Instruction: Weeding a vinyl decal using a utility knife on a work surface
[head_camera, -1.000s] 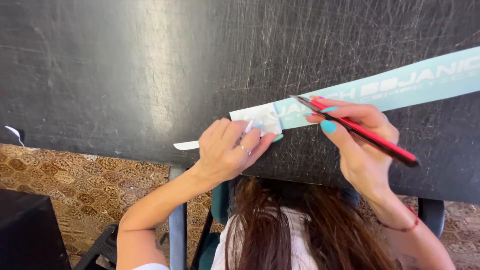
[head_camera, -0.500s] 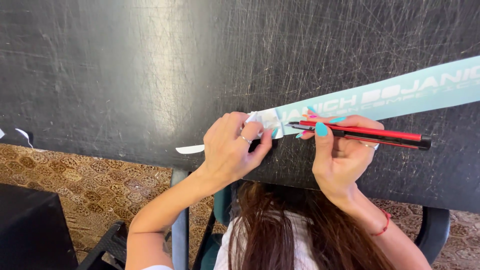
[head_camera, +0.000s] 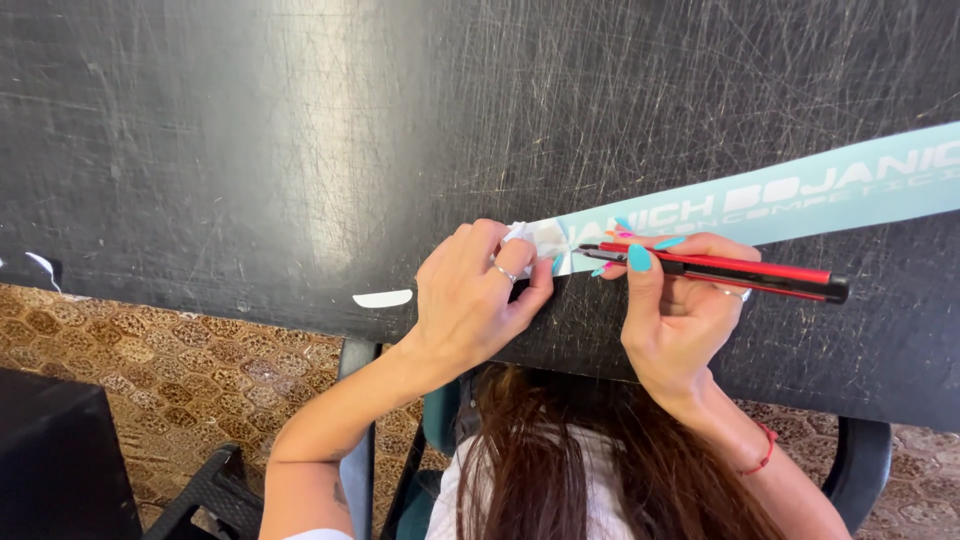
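Evidently, the step in hand is judged to be the freeing of backing from the end of a long pale turquoise vinyl strip with white lettering (head_camera: 800, 195), which is laid slantwise across the scratched black table (head_camera: 300, 150), running from the middle out toward 2 o'clock. The left hand (head_camera: 478, 295) is curled nearly closed, its fingertips pinched on the crumpled white paper backing (head_camera: 530, 238) at the strip's near end. The right hand (head_camera: 680, 310), at 3 o'clock of the left, is closed in a pen grip around a slim red-and-black craft knife (head_camera: 730, 268), which is held almost flat, its tip resting on the strip just beside the crumpled end. A light, steady touch of the blade is judged to be called for, with the paper kept taut by the pinch, so that the vinyl is not nicked. A small white paper scrap (head_camera: 382, 298) is seen on the table at 9 o'clock of the left hand.
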